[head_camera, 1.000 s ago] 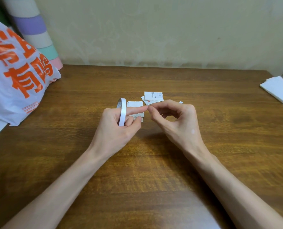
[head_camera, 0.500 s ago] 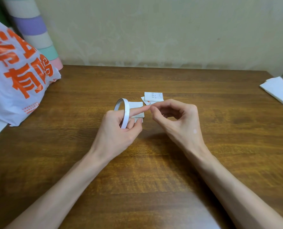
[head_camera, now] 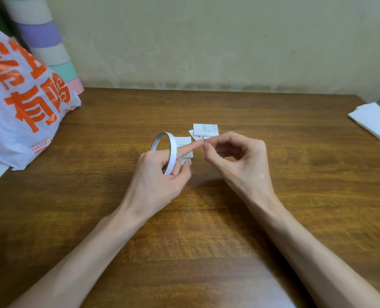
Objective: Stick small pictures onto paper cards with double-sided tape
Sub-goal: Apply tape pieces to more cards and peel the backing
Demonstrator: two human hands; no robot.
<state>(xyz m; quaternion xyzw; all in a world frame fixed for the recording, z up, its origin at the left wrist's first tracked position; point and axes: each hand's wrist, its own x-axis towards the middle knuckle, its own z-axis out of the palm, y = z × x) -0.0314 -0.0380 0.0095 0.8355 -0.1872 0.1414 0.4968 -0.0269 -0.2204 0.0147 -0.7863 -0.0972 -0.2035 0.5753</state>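
Observation:
My left hand point(head_camera: 160, 174) holds a thin white roll of double-sided tape point(head_camera: 169, 150), with fingers through the ring and the index finger stretched out to the right. Close beside that fingertip, my right hand point(head_camera: 235, 161) has thumb and index finger curled together in a pinch; what they pinch is too small to tell. Behind my left hand lies a small stack of paper cards point(head_camera: 184, 150) on the wooden table point(head_camera: 206, 218). A few small printed pictures point(head_camera: 205, 131) lie just beyond my right fingertips.
A white plastic bag with orange lettering point(head_camera: 22, 107) fills the table's left side. A striped pastel roll point(head_camera: 44, 41) leans on the wall behind it. A folded white tissue point(head_camera: 373, 121) lies at the far right edge.
The tape roll has turned in my left hand, so its ring now faces me more openly. My right fingertips have drawn slightly apart from the left index fingertip.

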